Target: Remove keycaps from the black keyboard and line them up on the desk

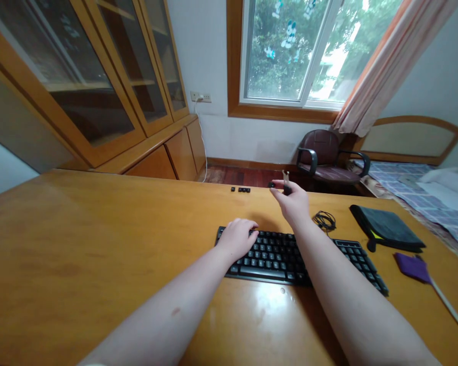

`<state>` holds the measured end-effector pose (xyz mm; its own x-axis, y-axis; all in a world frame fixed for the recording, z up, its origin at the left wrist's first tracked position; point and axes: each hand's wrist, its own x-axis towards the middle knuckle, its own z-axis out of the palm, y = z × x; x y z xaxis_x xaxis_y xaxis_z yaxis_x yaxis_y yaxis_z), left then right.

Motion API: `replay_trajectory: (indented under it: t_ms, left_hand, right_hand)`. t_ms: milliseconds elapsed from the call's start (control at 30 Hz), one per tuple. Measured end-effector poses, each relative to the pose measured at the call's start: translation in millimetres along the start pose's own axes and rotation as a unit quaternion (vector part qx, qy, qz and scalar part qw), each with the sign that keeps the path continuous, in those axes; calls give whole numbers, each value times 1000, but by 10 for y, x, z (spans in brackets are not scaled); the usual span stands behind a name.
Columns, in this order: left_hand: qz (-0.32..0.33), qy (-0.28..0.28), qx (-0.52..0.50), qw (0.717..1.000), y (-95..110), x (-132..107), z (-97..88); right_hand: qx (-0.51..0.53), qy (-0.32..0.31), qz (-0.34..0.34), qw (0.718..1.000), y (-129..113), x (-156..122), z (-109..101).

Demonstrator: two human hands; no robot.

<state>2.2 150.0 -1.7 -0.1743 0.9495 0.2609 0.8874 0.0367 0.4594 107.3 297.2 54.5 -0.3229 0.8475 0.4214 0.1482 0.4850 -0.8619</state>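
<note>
A black keyboard (286,256) lies on the wooden desk (99,244). My left hand (237,237) rests curled on the keyboard's upper left corner, fingers bent over the keys. My right hand (292,199) is raised above the desk's far edge, closed on a small black tool with metal prongs (286,182), and its fingertips pinch a black keycap (271,185). Several loose black keycaps (241,189) sit in a row near the far edge, left of that hand.
A coiled black cable (324,220) lies behind the keyboard. A dark folded cloth pouch (387,227) and a purple-headed brush (423,274) lie at the right. Beyond the desk stand a brown armchair (328,157), a glass-door cabinet (99,86) and a bed (423,188).
</note>
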Motion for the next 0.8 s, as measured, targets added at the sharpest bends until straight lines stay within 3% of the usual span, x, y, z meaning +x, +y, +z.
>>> replay_trajectory:
  t_ms: [167,267,367,533,800]
  left_hand:
    - [-5,-7,4,1000,2,9,-10]
    - [-10,-13,0,1000,8,12,-22]
    - [-13,-19,-1,1000,10,17,-28]
    - [-17,-19,-5,1000,9,25,-23]
    - [-16,-20,-1,1000,5,28,-16]
  right_hand:
    - [-99,-33,42,994,396,519,440]
    - [-162,-54,63,983,703,604,642]
    - [-197,-88,40,976,909,574,733]
    - [-256,-134,35,957,1001,544,776]
    - [-298,-138,52,943,981,530,802]
